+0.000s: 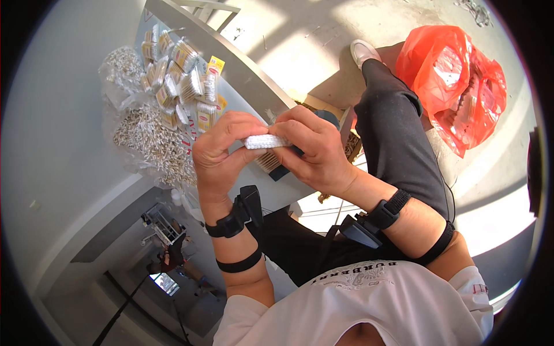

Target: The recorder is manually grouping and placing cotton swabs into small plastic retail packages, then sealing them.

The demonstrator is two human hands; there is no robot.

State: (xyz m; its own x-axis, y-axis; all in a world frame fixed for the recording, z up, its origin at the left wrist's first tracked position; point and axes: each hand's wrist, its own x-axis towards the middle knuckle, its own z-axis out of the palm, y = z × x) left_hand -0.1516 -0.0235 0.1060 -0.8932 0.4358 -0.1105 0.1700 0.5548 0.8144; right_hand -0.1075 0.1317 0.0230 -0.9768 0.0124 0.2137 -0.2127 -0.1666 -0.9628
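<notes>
Between both hands is a tight bundle of cotton swabs, its white tips packed into a flat, narrow block facing up. My left hand pinches the left end with thumb and fingers. On the other end, my right hand grips with its thumb below and fingers above. Wooden sticks show just under the bundle, next to a dark flat object. Left of my hands lies a heap of loose cotton swabs on clear plastic. Small filled packs of swabs are piled beyond it.
The pale table runs under the packs and my hands. A red plastic bag with contents stands at the right, beside my leg. Another bag of loose swabs lies at the far left. Another person is in the lower left background.
</notes>
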